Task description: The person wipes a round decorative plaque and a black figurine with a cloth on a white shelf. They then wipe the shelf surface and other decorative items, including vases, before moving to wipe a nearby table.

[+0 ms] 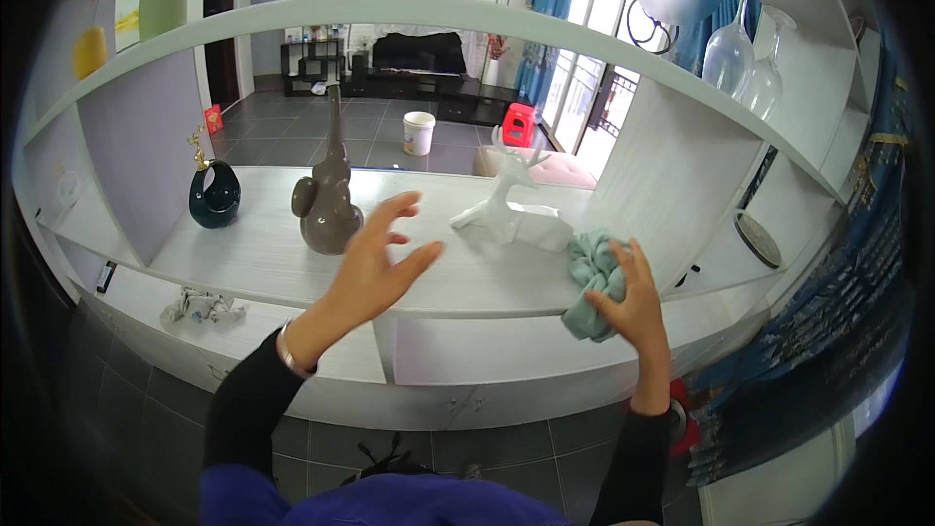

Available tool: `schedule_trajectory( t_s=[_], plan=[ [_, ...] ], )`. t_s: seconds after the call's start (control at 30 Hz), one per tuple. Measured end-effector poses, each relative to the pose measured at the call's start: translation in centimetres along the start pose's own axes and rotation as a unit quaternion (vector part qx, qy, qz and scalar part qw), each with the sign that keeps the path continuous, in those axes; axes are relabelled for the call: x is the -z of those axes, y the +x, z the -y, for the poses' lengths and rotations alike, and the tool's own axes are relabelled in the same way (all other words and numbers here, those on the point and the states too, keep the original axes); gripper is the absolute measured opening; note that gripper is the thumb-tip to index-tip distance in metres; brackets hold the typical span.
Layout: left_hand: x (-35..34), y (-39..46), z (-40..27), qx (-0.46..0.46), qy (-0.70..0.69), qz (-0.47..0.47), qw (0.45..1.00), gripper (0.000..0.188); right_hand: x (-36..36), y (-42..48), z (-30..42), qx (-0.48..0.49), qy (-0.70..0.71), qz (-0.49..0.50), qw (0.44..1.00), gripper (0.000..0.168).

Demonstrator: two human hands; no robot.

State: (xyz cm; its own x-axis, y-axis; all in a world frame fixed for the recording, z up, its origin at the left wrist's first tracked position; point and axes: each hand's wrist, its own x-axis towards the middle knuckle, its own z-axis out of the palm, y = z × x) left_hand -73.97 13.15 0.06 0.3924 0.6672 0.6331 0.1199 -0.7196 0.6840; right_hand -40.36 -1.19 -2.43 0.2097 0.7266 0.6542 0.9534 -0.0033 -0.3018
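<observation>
My left hand (376,263) is raised over the white shelf (438,288) with its fingers apart and nothing in it. It is just right of a glossy grey-brown elephant figurine (330,215) with an upright trunk. My right hand (635,299) grips a crumpled pale green cloth (597,277) at the shelf's right side. Behind the cloth, close beside it, a white deer figurine (511,215) lies with its antlers up. A dark green ornament (214,193) with a round opening stands at the left.
An upper shelf board (467,11) arches across, bearing upturned wine glasses (730,47), a green bottle (163,0) and a yellow vase (90,52). A crumpled patterned cloth (203,305) lies on the lower ledge. A round disc (758,239) leans in the right compartment.
</observation>
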Motion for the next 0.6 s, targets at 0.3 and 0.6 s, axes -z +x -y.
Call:
schedule_trajectory(
  t_s=[0.3,0.6],
  plan=[
    [-8.8,10.4,5.9,0.09,-0.04,0.201,0.975,0.082,0.5,9.8,-0.4,0.1,0.161,-0.078,0.979,0.035],
    [-10.4,10.0,6.7,0.101,0.0,0.157,0.982,0.062,-5.2,10.3,0.9,0.152,0.054,0.061,0.985,0.044]
  ],
)
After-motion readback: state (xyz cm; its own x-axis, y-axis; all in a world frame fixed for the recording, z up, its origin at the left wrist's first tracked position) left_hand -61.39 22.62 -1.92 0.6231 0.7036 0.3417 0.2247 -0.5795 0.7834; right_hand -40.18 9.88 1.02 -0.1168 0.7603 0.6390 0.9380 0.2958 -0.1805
